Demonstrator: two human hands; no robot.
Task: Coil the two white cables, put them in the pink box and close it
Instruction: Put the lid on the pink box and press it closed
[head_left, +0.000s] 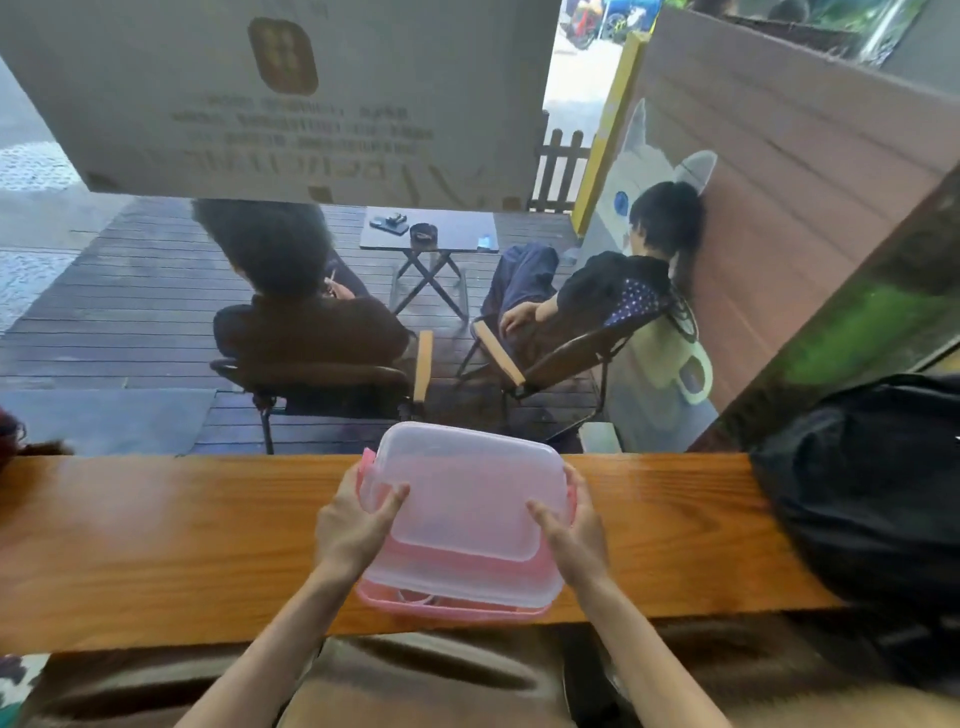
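The pink box (452, 605) sits on the wooden counter (156, 545), near its front edge. A translucent lid (467, 493) is held tilted over it, its near side lifted clear of the box rim. My left hand (353, 519) grips the lid's left edge and my right hand (571, 525) grips its right edge. Through the gap at the front I see a bit of white cable (415, 597) inside the box; the rest of the inside is hidden by the lid.
A black bag (872, 493) lies on the counter at the right. Beyond the window, two people sit in folding chairs by a small table (428, 236). A dark object (10, 436) shows at the far left edge.
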